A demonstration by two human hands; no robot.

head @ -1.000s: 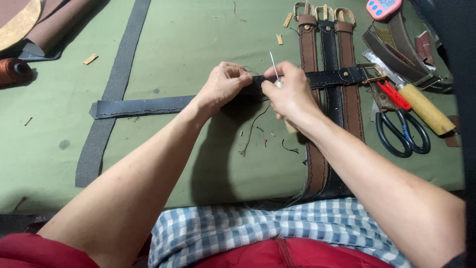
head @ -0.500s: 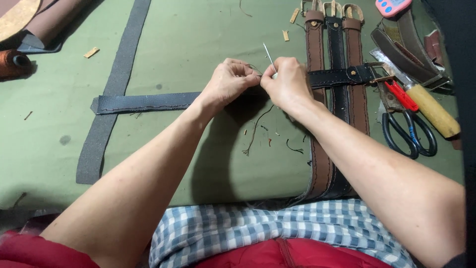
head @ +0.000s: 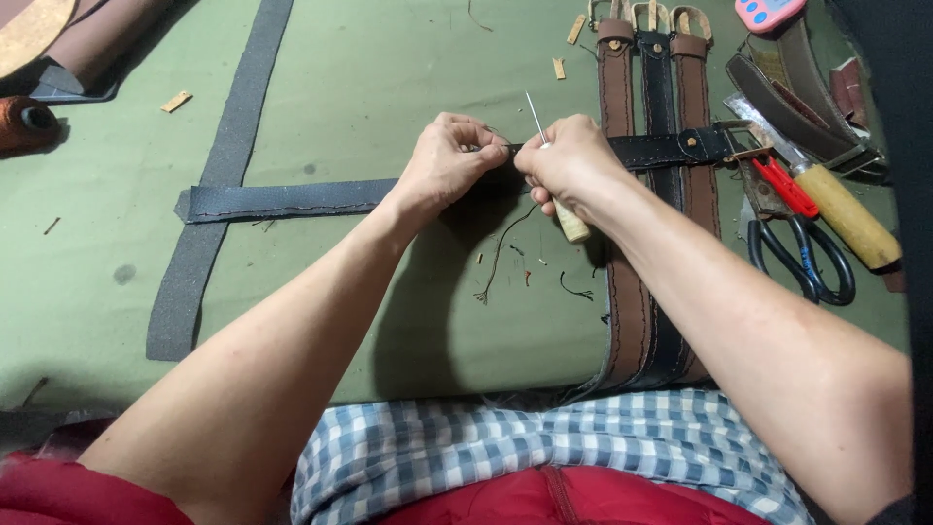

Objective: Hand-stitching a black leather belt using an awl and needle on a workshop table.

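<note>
Closest to you, a blue-and-white checked cloth (head: pixel 544 447) lies over your lap at the near edge of the counter (head: pixel 369 78), which is covered in a green mat. Both your forearms reach forward from the bottom corners and meet near the middle of the counter.

Your left hand (head: pixel 445 163) pinches the dark leather belt (head: pixel 292 199) with its fingers closed tight on the strap's edge, wrist slightly raised. Your right hand (head: pixel 569 160) is curled into a fist just beside it, its fingers wrapped around an awl (head: pixel 569 222); the pale wooden handle sticks out below the palm and the thin metal point rises above the knuckles. The two hands touch, or nearly so, over the belt, which lies flat and runs left to right across the mat. Loose thread scraps (head: pixel 501 258) lie just in front of your hands.

To the right, three belts (head: pixel 641 292), brown and black, lie side by side running away from you under the dark belt's buckle end. Further right lie blue-handled scissors (head: pixel 802 258), red snips (head: pixel 782 185) and a wooden-handled knife (head: pixel 846 214). A grey strap (head: pixel 228 165) runs away from you on the left.
</note>
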